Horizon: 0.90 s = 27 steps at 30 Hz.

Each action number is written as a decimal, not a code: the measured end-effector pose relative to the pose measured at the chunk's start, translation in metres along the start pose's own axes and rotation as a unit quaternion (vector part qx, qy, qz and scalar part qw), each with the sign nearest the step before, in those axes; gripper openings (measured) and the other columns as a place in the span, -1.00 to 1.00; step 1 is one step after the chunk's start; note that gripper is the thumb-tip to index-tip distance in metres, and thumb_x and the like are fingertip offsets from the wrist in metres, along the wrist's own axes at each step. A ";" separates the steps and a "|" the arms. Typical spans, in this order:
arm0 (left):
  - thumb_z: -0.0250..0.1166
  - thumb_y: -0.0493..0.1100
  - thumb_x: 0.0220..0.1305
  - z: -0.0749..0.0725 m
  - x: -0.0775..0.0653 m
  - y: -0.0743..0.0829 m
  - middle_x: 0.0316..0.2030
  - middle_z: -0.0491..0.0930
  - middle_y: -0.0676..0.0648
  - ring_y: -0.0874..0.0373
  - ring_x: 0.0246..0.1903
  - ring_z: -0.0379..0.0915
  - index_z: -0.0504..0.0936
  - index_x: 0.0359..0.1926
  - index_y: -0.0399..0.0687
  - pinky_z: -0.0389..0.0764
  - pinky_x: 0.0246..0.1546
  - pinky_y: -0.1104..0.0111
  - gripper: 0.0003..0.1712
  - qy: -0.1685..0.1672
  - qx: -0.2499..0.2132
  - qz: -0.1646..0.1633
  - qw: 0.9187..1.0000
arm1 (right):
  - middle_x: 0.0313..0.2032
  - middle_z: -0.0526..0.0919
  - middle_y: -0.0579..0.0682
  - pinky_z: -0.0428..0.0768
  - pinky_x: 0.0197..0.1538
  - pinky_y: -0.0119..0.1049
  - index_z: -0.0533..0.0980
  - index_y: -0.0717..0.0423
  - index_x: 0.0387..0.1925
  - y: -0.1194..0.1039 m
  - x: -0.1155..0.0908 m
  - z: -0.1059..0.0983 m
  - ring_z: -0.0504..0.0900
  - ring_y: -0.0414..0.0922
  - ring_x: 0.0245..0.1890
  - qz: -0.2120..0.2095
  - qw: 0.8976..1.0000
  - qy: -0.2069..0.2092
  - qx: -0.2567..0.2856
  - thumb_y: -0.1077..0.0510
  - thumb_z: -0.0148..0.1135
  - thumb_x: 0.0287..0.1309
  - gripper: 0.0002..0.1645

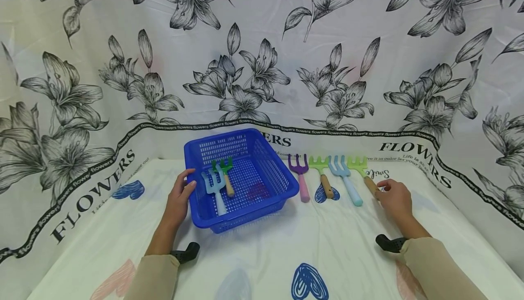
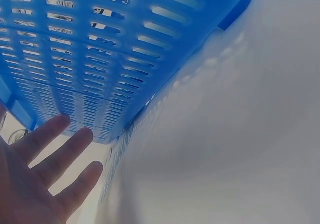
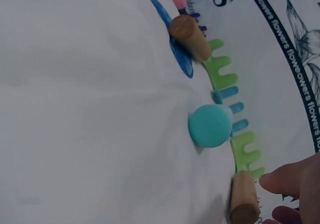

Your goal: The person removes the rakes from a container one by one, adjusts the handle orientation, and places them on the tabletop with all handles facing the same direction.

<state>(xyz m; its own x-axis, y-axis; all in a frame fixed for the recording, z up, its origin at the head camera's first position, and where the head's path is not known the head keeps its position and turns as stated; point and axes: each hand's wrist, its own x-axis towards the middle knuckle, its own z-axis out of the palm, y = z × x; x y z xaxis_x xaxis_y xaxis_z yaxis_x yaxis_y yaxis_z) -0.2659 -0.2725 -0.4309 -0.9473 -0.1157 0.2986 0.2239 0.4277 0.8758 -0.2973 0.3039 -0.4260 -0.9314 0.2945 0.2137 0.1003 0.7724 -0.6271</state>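
My left hand (image 1: 178, 197) is at the left side of a blue plastic basket (image 1: 245, 216), thumb and index finger at its rim. In the left wrist view, three fairly straight fingers (image 2: 70, 159) spread beside its slotted wall. Inside lie a light-blue garden hand fork (image 1: 219, 202) and a green one with a wooden handle (image 1: 229, 188). My right hand (image 1: 397, 200) reaches to the wooden handle (image 1: 370, 185) of the rightmost light-green hand fork (image 1: 358, 163). Seen from the right wrist, the fingertips are beside that handle (image 3: 244, 199), which lies on the cloth.
Left of that fork, in a row, lie a light-blue hand fork (image 1: 347, 181), a light-green one with a wooden handle (image 1: 325, 184) and a purple one with a pink handle (image 1: 302, 181). A white cloth with hearts (image 1: 262, 254) covers the table. Behind hangs a flower-print curtain (image 1: 254, 68).
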 end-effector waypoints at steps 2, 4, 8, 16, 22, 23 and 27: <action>-0.10 0.11 0.51 0.000 0.000 -0.001 0.38 0.18 -0.29 -0.32 0.28 0.19 0.12 0.45 0.19 0.23 0.19 -0.27 -0.44 0.000 0.001 0.005 1.000 | -0.17 0.47 0.28 0.40 -0.26 -0.07 0.55 0.32 -0.11 -0.006 0.000 -0.001 0.43 0.16 -0.23 0.003 1.000 0.002 0.006 0.24 0.24 0.12 -0.70; -0.10 0.12 0.51 0.000 0.000 -0.002 0.36 0.21 -0.30 -0.31 0.26 0.22 0.13 0.44 0.20 0.24 0.19 -0.26 -0.44 0.000 0.000 0.007 1.000 | -0.11 0.47 0.31 0.43 -0.21 -0.03 0.55 0.32 -0.07 -0.012 0.002 -0.002 0.45 0.18 -0.18 0.001 1.000 -0.002 0.014 0.18 0.23 0.17 -0.67; -0.11 0.13 0.51 0.000 0.000 -0.002 0.37 0.20 -0.29 -0.31 0.26 0.22 0.12 0.45 0.19 0.25 0.19 -0.26 -0.43 -0.002 -0.002 0.008 1.000 | 0.01 0.48 0.33 0.46 -0.12 0.04 0.56 0.30 -0.02 -0.026 0.003 -0.004 0.50 0.21 -0.08 -0.010 1.000 -0.006 0.020 0.06 0.20 0.26 -0.59; -0.12 0.12 0.51 0.001 0.000 0.001 0.39 0.16 -0.31 -0.34 0.29 0.18 0.10 0.46 0.14 0.23 0.19 -0.27 -0.41 -0.006 -0.003 0.009 1.000 | 0.08 0.47 0.30 0.51 -0.08 0.05 0.50 0.27 0.05 -0.052 0.000 -0.008 0.47 0.24 0.07 -0.007 0.998 -0.043 0.054 0.10 0.22 0.25 -0.58; -0.13 0.13 0.51 0.001 -0.001 0.003 0.41 0.14 -0.29 -0.34 0.30 0.15 0.10 0.46 0.15 0.22 0.20 -0.27 -0.42 -0.005 -0.002 0.007 1.000 | 0.17 0.42 0.32 0.54 -0.05 0.05 0.44 0.26 0.16 -0.067 -0.002 -0.011 0.42 0.25 0.13 -0.023 0.993 -0.098 0.054 0.03 0.22 0.27 -0.47; -0.12 0.12 0.51 0.001 -0.001 0.004 0.41 0.15 -0.28 -0.33 0.31 0.16 0.11 0.46 0.16 0.22 0.20 -0.26 -0.42 -0.004 -0.003 0.006 1.000 | 0.18 0.41 0.32 0.54 -0.04 0.05 0.43 0.26 0.16 -0.070 -0.003 -0.011 0.42 0.26 0.13 -0.027 0.993 -0.103 0.055 0.02 0.22 0.27 -0.46; -0.12 0.11 0.51 0.001 -0.003 0.004 0.41 0.13 -0.27 -0.33 0.32 0.14 0.10 0.46 0.17 0.20 0.21 -0.26 -0.43 -0.006 -0.006 0.005 1.000 | 0.22 0.38 0.32 0.51 0.01 0.10 0.43 0.24 0.18 -0.081 -0.008 -0.010 0.42 0.26 0.15 -0.037 0.989 -0.127 0.072 -0.01 0.19 0.30 -0.46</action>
<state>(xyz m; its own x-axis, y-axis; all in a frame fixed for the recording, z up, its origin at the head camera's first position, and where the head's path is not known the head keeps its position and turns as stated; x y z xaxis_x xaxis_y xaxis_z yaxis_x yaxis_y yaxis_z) -0.2626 -0.2699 -0.4284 -0.9479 -0.1009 0.3020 0.2351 0.4181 0.8775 -0.2945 0.2447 -0.3694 -0.9940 0.0752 0.0797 -0.0054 0.6930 -0.7209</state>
